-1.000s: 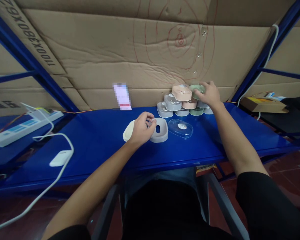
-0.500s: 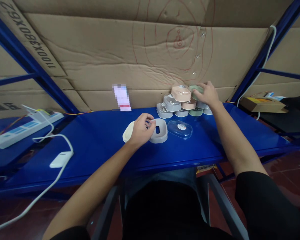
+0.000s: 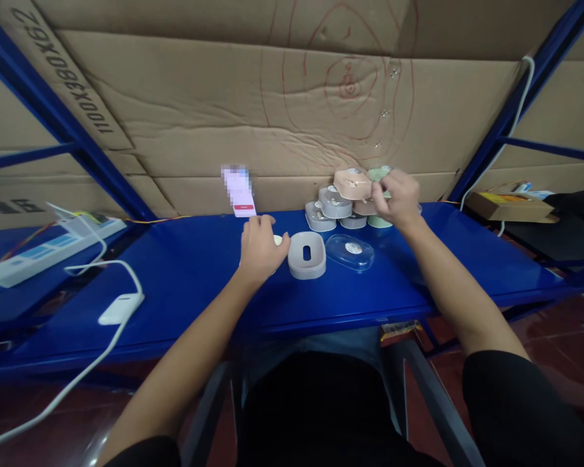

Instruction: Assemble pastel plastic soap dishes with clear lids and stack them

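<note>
My left hand (image 3: 263, 248) is closed over a cream oval piece (image 3: 278, 240), which shows only in part between the thumb and the fingers. Just right of it sits a grey soap-dish-like box (image 3: 307, 259), uncovered, with a slot in its floor. Beside that box lies a clear oval lid (image 3: 350, 251) with a round sticker. At the stack's right side, my right hand (image 3: 396, 198) has its fingers curled in front of a green lidded box (image 3: 380, 173). Whatever those fingers hold, if anything, is hidden. A peach lidded box (image 3: 353, 183) sits just left of them.
Several more lidded boxes, including a grey one (image 3: 335, 202), form the stack against the cardboard wall (image 3: 199, 117). A phone (image 3: 241, 193) leans at the back. A power strip (image 3: 58, 250) and a white cable (image 3: 131, 275) lie on the left of the blue shelf (image 3: 189, 285).
My left hand has shifted left off the grey box's edge and onto the cream piece. My right hand has moved slightly down and left, its fingers now curled.
</note>
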Demonstrator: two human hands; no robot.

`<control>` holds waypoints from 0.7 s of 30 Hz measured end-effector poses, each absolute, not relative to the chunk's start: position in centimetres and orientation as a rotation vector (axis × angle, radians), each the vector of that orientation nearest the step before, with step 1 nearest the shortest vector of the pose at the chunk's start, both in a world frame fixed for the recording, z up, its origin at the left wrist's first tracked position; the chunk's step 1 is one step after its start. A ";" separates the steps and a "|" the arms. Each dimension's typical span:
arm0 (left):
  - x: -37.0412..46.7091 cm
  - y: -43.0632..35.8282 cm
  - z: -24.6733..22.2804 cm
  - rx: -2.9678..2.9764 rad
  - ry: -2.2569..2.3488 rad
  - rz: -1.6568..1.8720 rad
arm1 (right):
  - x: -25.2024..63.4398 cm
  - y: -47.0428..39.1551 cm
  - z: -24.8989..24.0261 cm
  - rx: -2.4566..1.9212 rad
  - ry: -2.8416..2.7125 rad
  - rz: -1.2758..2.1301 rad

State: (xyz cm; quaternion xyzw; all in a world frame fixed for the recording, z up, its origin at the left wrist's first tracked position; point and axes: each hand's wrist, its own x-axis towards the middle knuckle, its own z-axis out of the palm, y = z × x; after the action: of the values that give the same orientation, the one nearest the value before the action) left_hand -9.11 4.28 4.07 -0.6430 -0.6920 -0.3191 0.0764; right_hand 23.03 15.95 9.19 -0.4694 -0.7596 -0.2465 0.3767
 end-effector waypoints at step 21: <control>-10.3 3.5 5.9 -1.888 -2.618 -0.137 | 17.7 10.2 7.7 -1.529 -2.970 -0.029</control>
State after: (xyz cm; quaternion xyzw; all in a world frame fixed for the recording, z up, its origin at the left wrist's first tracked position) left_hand -10.29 3.55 5.90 -0.5839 -0.8095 -0.0424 -0.0446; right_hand 17.66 10.21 7.70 -0.4555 -0.8846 -0.0086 -0.0994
